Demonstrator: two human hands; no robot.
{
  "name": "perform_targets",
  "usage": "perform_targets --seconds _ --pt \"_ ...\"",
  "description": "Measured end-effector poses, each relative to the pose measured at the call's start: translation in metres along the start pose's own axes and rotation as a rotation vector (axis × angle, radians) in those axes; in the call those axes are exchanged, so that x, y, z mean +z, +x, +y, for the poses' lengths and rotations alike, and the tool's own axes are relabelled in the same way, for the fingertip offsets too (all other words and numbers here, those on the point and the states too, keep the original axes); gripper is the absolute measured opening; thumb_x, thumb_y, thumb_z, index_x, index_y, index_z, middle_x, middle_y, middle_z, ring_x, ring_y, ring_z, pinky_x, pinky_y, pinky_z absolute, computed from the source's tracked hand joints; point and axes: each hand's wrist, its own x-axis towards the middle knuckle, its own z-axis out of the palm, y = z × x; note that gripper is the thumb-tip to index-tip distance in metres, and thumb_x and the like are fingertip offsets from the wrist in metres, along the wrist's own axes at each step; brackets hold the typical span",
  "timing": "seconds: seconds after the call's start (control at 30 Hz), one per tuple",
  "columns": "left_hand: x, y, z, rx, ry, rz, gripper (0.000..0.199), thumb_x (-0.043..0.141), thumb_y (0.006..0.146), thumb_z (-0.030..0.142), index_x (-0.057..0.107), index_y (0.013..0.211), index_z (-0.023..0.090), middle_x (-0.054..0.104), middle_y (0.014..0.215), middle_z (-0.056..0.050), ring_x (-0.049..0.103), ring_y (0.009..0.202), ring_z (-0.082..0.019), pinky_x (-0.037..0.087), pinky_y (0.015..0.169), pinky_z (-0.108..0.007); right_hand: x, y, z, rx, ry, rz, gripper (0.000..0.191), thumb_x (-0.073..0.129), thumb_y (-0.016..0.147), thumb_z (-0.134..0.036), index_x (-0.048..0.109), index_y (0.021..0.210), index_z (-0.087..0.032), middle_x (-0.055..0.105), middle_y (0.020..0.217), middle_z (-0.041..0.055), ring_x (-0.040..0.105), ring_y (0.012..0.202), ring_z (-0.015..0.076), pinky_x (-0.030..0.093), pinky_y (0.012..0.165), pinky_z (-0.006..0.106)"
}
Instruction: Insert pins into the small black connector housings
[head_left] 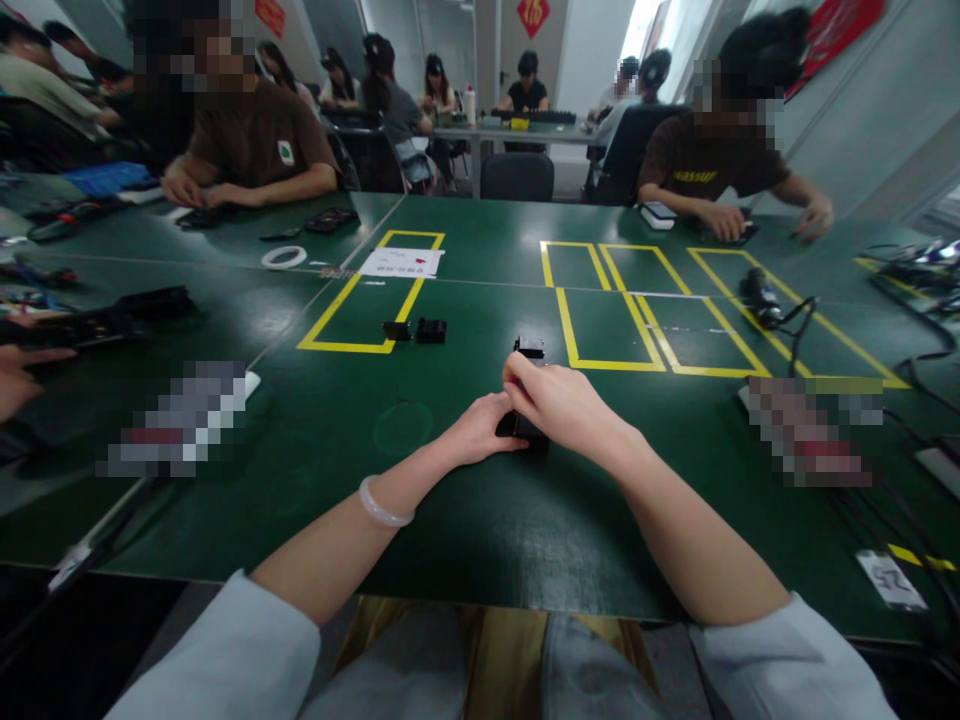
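Note:
Both hands meet over a black part (531,430) on the green table (465,530). My left hand (484,428) is wrapped round the part's left side, thumb near the top and fingers low. My right hand (551,395) lies over its top, fingers bent and pressed together; whatever its fingertips pinch is hidden. Just beyond the right hand a small black piece (529,346) shows, and whether it joins the held part cannot be made out. Further left, two small black pieces, one thin (397,330) and one blocky (431,331), lie side by side.
Yellow tape outlines (615,364) mark the table. A paper sheet (401,262) and a white tape roll (284,258) lie at the back left. Blurred devices stand on both sides, with cables (802,340) at the right. Other people sit across and at the left edge.

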Motion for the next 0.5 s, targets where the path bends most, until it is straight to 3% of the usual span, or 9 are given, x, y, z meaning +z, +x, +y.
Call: perform_targets --seconds 0.33,0.5 --pt "0.0018 -0.0008 -0.0039 -0.012 -0.003 -0.004 0.056 0.076 0.08 0.037 0.057 0.129 0.017 0.061 0.135 -0.012 0.055 0.125 -0.033 0.043 0.105 -0.047 0.0018 -0.0006 0.0004 -0.015 -0.004 0.025 0.024 0.037 0.101 -0.037 0.053 0.107 -0.02 0.07 0.085 0.0037 0.063 0.073 0.0173 0.026 0.058 0.026" --pt "0.0011 -0.0003 -0.0021 -0.021 -0.017 -0.009 0.056 0.075 0.079 0.038 0.057 0.128 0.017 0.061 0.133 -0.012 0.057 0.123 -0.034 0.044 0.104 -0.047 -0.0021 -0.0023 -0.0017 -0.024 0.016 0.004 0.018 0.039 0.1 -0.028 0.052 0.107 -0.02 0.071 0.09 0.0037 0.062 0.073 0.0161 0.026 0.058 0.026"
